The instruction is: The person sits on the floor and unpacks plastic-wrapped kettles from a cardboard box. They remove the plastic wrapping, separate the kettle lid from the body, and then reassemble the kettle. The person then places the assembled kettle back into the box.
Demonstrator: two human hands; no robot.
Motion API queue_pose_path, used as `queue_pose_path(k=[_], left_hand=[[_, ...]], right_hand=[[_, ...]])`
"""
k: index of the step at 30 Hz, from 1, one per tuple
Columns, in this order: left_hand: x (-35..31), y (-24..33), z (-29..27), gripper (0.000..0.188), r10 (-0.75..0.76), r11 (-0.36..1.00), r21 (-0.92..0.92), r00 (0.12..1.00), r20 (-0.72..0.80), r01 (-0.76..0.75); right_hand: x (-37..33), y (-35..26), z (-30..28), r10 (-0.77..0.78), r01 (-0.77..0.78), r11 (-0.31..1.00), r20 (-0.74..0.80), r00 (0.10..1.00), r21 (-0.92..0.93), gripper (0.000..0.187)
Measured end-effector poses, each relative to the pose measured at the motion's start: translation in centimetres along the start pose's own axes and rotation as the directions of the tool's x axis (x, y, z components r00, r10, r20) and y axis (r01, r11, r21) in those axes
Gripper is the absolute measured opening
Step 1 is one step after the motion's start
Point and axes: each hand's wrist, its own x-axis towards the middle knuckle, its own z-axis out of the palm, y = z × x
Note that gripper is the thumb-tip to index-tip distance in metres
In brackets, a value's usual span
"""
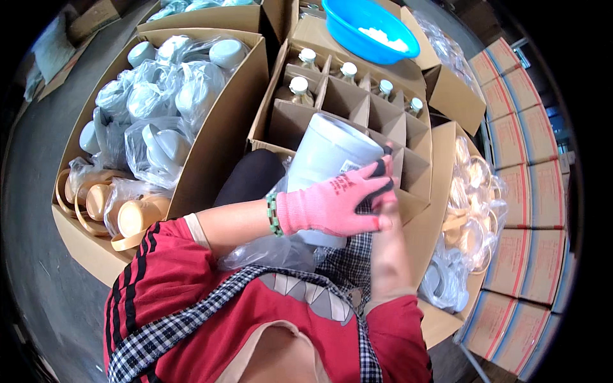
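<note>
A pale grey-blue tapered jug body [325,147] stands tilted over my lap, with a small printed label [350,166] on its side. My left hand [335,205], in a pink glove with dark fingertips and a green bead bracelet at the wrist, reaches across the front of it. Its fingers are spread towards my right hand. Partly behind them is my right hand [389,188], gloved in pink as well, near the jug's right side. Most of its fingers are hidden, so its grip does not show. Clear plastic wrap [271,254] lies below the jug.
Ahead stands a divided carton [274,137] with several white-capped bottles [299,91]. A blue basin [338,33] sits behind it. Cartons of wrapped jug parts flank me: grey and peach on the left [230,105], peach and grey on the right [440,156]. Stacked cartons [511,198] line the far right.
</note>
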Motion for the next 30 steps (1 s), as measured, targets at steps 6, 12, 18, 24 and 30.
queue_pose_path(k=[6,12,18,24,30], left_hand=[[0.8,-9.7,-0.7,0.019,-0.189,0.916,0.33,0.972,-0.142,0.226],[1.6,-6.6,-2.5,0.051,-0.133,0.985,0.066,0.944,-0.303,0.16],[0.4,-2.7,-1.2,0.052,-0.052,0.998,-0.051,0.974,-0.223,0.041],[0.9,-6.4,-1.3,0.061,-0.456,0.89,-0.001,0.89,-0.027,0.456],[0.2,-7.5,-2.3,0.076,-0.422,0.906,-0.03,0.893,-0.155,0.423]], right_hand=[[2.8,2.5,-2.6,-0.227,0.216,0.921,0.003,0.974,-0.324,0.055],[3.7,2.9,-3.0,-0.405,0.143,0.774,-0.309,0.861,-0.617,0.062],[3.6,0.7,-4.5,-0.015,0.014,0.998,-0.007,1.0,-0.054,0.059],[3.4,0.7,-3.1,-0.104,0.016,0.909,-0.19,0.976,-0.417,0.064],[3.8,-1.8,1.2,0.034,-0.02,0.998,0.249,0.968,-0.06,0.075]])
